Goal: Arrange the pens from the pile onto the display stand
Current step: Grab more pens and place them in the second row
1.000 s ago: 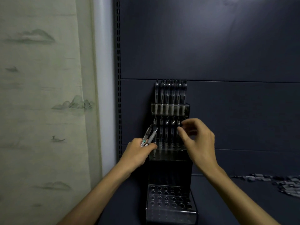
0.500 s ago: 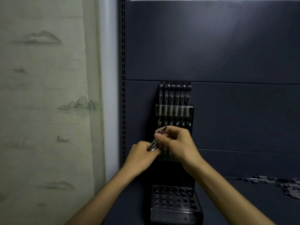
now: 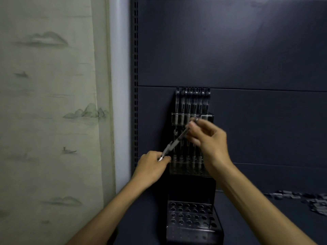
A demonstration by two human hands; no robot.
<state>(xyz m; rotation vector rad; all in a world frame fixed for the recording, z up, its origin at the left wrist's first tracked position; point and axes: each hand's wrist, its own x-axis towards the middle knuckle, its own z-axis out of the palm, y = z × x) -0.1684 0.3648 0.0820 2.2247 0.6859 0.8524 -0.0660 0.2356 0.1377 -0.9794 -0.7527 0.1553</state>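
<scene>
The right hand (image 3: 210,144) pinches a pen (image 3: 178,138) near its upper end, so its grip is grasping the pen. The pen lies tilted, its upper end at 2 o'clock near the top tier of the stand (image 3: 192,163) and its tip at 8 o'clock. The tip reaches the left hand (image 3: 152,167), whose fingers are curled with the fingertips close together at the tip. I cannot tell if this grip also holds another pen; the picture is blurred there.

The stand is a stepped rack of clear plastic and it leans against the dark back panel (image 3: 247,50). The top tier carries a full row of upright pens (image 3: 192,101). The middle tier, behind the hands, also carries upright pens, partly hidden by the right hand. The lowest tier (image 3: 192,216), at 6 o'clock from the hands, shows rows of round holes.

Well apart from the stand, at 4 o'clock near the right edge, a pile of pens (image 3: 304,200) lies on the dark surface (image 3: 265,218). At 9 o'clock from the stand hangs a pale curtain (image 3: 49,103) with a faint print of hills and boats. Between the curtain and the panel runs a slotted upright (image 3: 135,68).
</scene>
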